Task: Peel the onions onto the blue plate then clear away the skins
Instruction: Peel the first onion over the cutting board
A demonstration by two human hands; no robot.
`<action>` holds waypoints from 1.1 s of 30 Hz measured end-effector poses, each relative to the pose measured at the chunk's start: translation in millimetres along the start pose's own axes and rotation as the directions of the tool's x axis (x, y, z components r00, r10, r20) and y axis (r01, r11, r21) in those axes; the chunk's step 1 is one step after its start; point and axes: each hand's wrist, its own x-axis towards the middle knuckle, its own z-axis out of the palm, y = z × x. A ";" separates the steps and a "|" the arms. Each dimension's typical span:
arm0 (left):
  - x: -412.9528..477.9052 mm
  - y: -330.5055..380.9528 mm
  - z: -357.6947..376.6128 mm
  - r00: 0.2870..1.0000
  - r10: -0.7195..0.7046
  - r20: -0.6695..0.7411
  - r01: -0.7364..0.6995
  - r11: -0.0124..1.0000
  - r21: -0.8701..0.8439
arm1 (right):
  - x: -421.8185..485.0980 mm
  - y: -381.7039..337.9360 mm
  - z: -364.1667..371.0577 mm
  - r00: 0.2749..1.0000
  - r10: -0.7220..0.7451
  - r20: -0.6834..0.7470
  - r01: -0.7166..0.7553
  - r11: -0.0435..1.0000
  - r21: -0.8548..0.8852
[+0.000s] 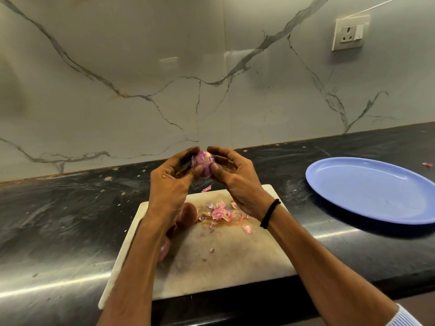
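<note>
One onion point(204, 164) in my fingers point(221, 171), one blue plate point(372, 191) on the desk point(58, 220) at right
My left hand point(169, 182) and right hand point(237, 182) both grip it mid-frame above the board point(230, 260). It's purple-white, with the skin partly off. At least two unpeeled onions point(187, 214) lie lower centre, half hidden by my left arm, beside one heap of pink skins point(220, 213).

white cutting board point(235, 262) | black countertop point(58, 220) | marble wall point(141, 67) | wall socket point(350, 34)

Losing the blue plate point(367, 191) off the right edge. Catching only bits of unpeeled onions point(188, 211) behind the left forearm point(138, 250). Barely seeing the held onion point(204, 162) between left hand point(171, 182) and right hand point(237, 182).
</note>
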 end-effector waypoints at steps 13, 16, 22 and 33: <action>0.4 -6.9 4.0 0.977 -0.038 -0.210 0.030 0.999 -0.040 | -2.7 0.9 3.6 0.997 -0.073 -0.034 0.066 0.981 -0.180; 1.5 -5.3 2.0 0.971 -0.074 -0.228 0.058 0.995 -0.076 | -2.3 2.2 3.5 0.986 -0.161 -0.040 0.142 0.942 -0.304; 0.3 -2.5 2.7 0.982 -0.116 -0.146 0.094 0.984 -0.150 | -2.4 1.5 -1.2 0.989 -0.145 0.009 0.142 0.946 -0.292; 0.2 -2.3 -1.3 0.997 -0.058 -0.047 0.061 0.996 0.065 | -1.1 6.6 -2.3 0.988 -0.153 0.015 0.145 0.890 -0.432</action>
